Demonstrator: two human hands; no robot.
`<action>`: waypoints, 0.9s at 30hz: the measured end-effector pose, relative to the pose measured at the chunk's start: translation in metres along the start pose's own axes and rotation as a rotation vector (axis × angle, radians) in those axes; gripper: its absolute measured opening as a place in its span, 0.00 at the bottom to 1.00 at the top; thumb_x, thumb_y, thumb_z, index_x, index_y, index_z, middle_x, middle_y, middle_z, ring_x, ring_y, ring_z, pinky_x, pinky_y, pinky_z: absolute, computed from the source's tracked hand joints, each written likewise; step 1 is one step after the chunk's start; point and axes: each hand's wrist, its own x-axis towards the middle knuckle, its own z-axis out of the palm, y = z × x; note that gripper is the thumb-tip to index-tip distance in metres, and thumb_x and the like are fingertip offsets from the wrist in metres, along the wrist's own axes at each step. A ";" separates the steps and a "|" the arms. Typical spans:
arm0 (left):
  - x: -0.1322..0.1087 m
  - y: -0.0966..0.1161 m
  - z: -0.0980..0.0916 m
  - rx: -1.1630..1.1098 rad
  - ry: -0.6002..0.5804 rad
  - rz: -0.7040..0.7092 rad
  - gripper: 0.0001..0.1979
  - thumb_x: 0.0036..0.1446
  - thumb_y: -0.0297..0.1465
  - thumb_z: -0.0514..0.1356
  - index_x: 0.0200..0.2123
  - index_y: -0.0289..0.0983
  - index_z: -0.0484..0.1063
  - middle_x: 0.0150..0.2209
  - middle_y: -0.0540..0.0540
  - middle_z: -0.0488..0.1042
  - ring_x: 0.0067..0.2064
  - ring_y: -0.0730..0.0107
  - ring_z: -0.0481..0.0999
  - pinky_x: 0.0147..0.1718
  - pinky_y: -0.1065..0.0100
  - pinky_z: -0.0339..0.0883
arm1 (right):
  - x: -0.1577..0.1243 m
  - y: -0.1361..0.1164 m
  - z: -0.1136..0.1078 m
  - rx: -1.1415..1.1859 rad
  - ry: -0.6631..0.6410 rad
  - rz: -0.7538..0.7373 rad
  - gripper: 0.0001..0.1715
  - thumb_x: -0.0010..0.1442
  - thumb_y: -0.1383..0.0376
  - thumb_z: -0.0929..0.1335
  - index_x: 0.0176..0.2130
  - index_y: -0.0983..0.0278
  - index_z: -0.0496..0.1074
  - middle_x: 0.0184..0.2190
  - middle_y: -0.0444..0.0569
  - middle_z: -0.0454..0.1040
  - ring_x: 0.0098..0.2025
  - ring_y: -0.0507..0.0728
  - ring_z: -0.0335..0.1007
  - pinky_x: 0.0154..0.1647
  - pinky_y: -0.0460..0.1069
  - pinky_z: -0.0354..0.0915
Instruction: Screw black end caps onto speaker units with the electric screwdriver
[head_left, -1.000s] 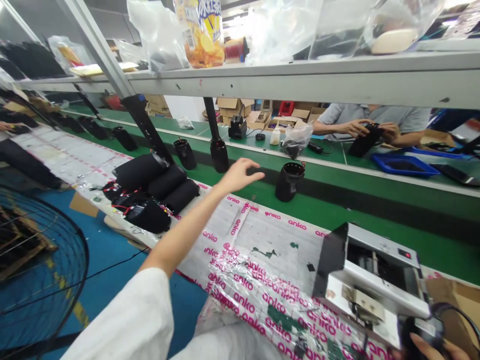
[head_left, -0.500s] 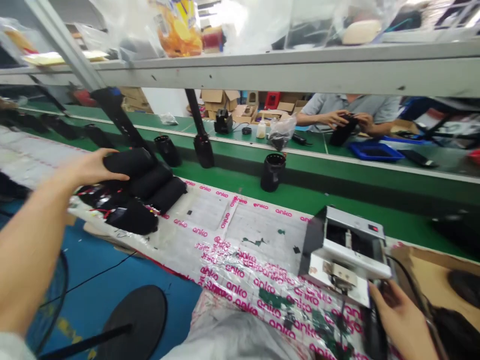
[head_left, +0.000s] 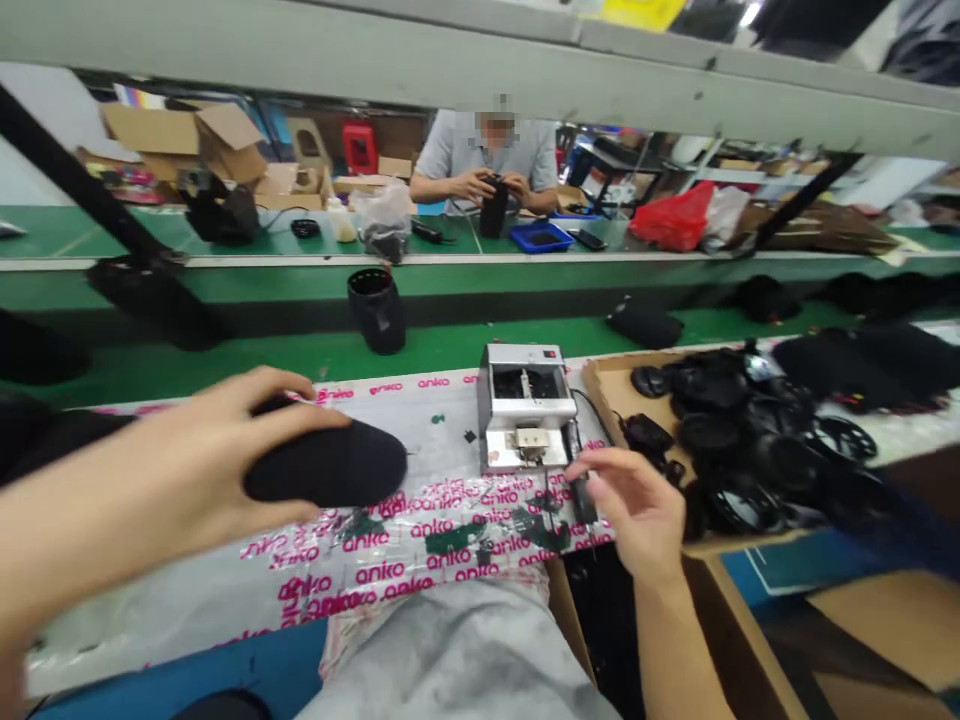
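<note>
My left hand [head_left: 255, 445] is wrapped over a black fabric-covered cylinder [head_left: 330, 465], held on its side above the taped white work surface. Its rounded end points right, toward the small silver machine [head_left: 529, 410]. That machine has a red switch at its top and a pale block at its front. Beside the machine's right front corner is my right hand [head_left: 637, 500], its fingers curved and apart, with nothing visible in them. A narrow black object [head_left: 583, 500] lies by its fingertips; I cannot tell whether they touch it.
An open carton [head_left: 600, 385] of black round parts stands right of the machine. A black open-topped cylinder [head_left: 377, 310] stands on the green bench. Across it, a person [head_left: 487, 165] handles a dark cylinder near a blue tray [head_left: 540, 238]. A shelf beam [head_left: 450, 60] runs overhead.
The view has swung right. My left hand has lifted one black cylinder off the pile and brought it right, near the machine. My right hand has stayed by the machine's right side.
</note>
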 end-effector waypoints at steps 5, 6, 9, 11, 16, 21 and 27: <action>0.020 0.070 0.097 0.021 -0.127 0.448 0.32 0.50 0.39 0.77 0.60 0.58 0.79 0.57 0.40 0.79 0.48 0.38 0.84 0.42 0.43 0.83 | 0.009 -0.007 -0.010 -0.124 -0.114 0.073 0.16 0.70 0.52 0.73 0.39 0.61 0.84 0.33 0.51 0.86 0.36 0.59 0.85 0.44 0.53 0.81; 0.020 0.078 0.111 -0.027 -0.117 0.484 0.32 0.53 0.38 0.76 0.61 0.57 0.78 0.60 0.39 0.78 0.52 0.36 0.83 0.45 0.42 0.84 | 0.016 0.001 -0.022 -0.189 -0.043 0.108 0.17 0.71 0.52 0.71 0.42 0.62 0.84 0.36 0.52 0.86 0.39 0.59 0.85 0.47 0.54 0.80; 0.013 0.096 0.141 -0.241 -0.084 0.470 0.34 0.63 0.39 0.71 0.70 0.58 0.69 0.69 0.39 0.71 0.62 0.37 0.80 0.53 0.42 0.83 | 0.038 0.032 -0.065 -0.402 0.145 0.204 0.21 0.69 0.51 0.71 0.49 0.64 0.83 0.48 0.58 0.85 0.49 0.65 0.82 0.60 0.62 0.76; 0.002 0.109 0.160 -0.417 -0.018 0.373 0.38 0.65 0.39 0.70 0.74 0.58 0.63 0.72 0.39 0.66 0.68 0.39 0.76 0.59 0.43 0.81 | 0.047 0.052 -0.090 -0.503 0.161 0.265 0.24 0.60 0.52 0.76 0.50 0.65 0.82 0.55 0.63 0.82 0.59 0.71 0.78 0.70 0.69 0.67; -0.029 0.134 0.207 -0.695 0.254 -0.102 0.48 0.57 0.41 0.76 0.75 0.51 0.57 0.68 0.36 0.67 0.70 0.39 0.71 0.69 0.35 0.69 | 0.049 0.081 -0.105 -0.523 0.083 0.365 0.24 0.49 0.57 0.79 0.45 0.64 0.83 0.55 0.63 0.83 0.63 0.75 0.76 0.74 0.71 0.63; -0.035 0.122 0.211 -0.855 0.233 -0.100 0.50 0.52 0.35 0.76 0.74 0.49 0.58 0.67 0.37 0.71 0.67 0.41 0.76 0.69 0.39 0.71 | 0.050 0.073 -0.106 -0.383 0.273 0.390 0.24 0.54 0.50 0.77 0.43 0.65 0.79 0.44 0.61 0.84 0.48 0.70 0.81 0.61 0.69 0.73; -0.026 0.079 0.182 -0.935 0.106 0.078 0.49 0.53 0.30 0.73 0.75 0.47 0.57 0.70 0.34 0.69 0.71 0.40 0.72 0.71 0.42 0.68 | 0.040 0.023 -0.076 0.107 0.220 0.401 0.37 0.57 0.41 0.72 0.57 0.58 0.73 0.49 0.54 0.82 0.44 0.63 0.83 0.41 0.58 0.83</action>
